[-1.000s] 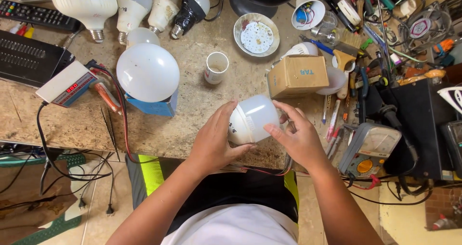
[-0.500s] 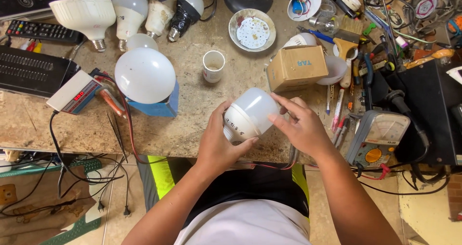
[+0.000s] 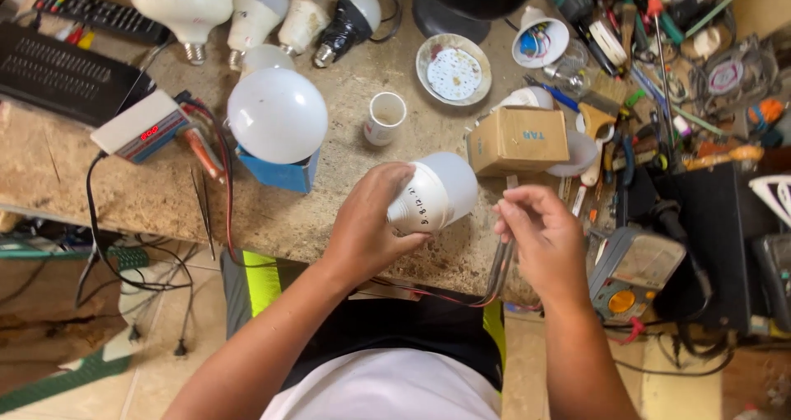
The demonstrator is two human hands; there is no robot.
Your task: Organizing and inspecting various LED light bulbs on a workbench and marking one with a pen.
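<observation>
My left hand (image 3: 371, 222) is wrapped around the neck of a white bulb housing (image 3: 441, 191), which has small handwriting on its side. I hold it tilted just above the front of the stone-topped bench (image 3: 329, 214). My right hand (image 3: 540, 234) is a short way to the right of the bulb and not touching it. Its fingers pinch a thin dark tool (image 3: 501, 267), like tweezers or a pair of test leads, that hangs down past the bench edge.
A large white globe bulb (image 3: 278, 115) sits on a blue box, with a small white cup (image 3: 386, 117) and a cardboard box (image 3: 517, 140) behind my hands. Several bulbs (image 3: 247, 8) lie at the back. A multimeter (image 3: 634, 272) and scattered tools crowd the right; a small meter box (image 3: 140, 127) lies left.
My right hand has come off the bulb housing, moved right and now pinches the thin tool. My left hand still holds the bulb, now with its neck turned towards me.
</observation>
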